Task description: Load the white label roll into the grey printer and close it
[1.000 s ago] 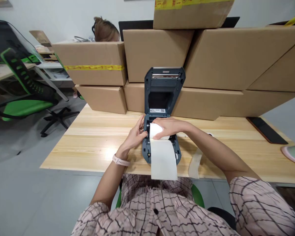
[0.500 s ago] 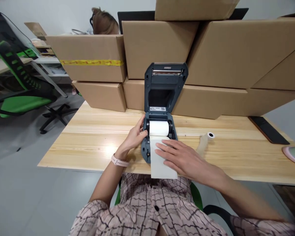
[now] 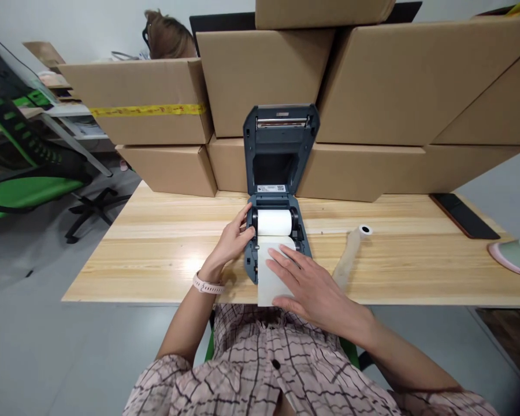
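A dark grey label printer (image 3: 250, 263) stands on the table with its lid (image 3: 281, 141) raised. Inside it sits a roll of white label paper (image 3: 275, 222) between two black holders. From the roll a white paper strip (image 3: 266, 277) runs forward, out over the table's front edge. My left hand (image 3: 234, 240) grips the printer's left side, thumb on the rim by the roll holder. My right hand (image 3: 301, 283) lies on the strip with fingers stretched out, covering its right part and some of the printer's front.
Stacked cardboard boxes (image 3: 264, 81) line the back of the table (image 3: 125, 266). On the right lie a small white roll (image 3: 365, 230) trailing a translucent strip, a black phone-like slab (image 3: 463, 215) and a pink-and-green object (image 3: 513, 255). A person's head (image 3: 169, 37) shows behind the boxes.
The view has shifted slightly. My right hand has turned a little on the paper strip, and its thumb now lies across the strip near the front end. My left hand keeps its place on the printer.
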{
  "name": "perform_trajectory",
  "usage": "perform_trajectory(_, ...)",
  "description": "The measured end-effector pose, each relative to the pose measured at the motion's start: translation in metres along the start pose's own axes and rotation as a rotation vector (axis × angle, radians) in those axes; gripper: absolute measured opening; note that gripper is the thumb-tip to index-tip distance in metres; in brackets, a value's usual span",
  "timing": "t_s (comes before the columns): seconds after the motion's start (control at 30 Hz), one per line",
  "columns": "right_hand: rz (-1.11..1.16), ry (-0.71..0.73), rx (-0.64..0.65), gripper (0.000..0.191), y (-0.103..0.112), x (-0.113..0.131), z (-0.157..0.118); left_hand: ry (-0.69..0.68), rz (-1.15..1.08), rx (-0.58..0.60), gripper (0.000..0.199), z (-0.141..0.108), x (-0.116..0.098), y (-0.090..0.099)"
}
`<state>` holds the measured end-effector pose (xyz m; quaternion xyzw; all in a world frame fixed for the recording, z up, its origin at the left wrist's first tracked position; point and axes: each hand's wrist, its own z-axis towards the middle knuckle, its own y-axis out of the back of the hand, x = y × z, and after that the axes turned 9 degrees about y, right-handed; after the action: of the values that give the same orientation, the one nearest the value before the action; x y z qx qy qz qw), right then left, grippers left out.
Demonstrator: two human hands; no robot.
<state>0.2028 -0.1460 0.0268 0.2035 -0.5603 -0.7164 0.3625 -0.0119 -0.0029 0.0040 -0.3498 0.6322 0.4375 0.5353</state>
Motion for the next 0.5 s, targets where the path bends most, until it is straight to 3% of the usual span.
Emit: perform_trajectory(0.5,-0.019,-0.055,-0.071,0.066,-0.008,0.011,0.009,0.047,0.05,-0.005,0.072,-0.004,-0.007,0.0)
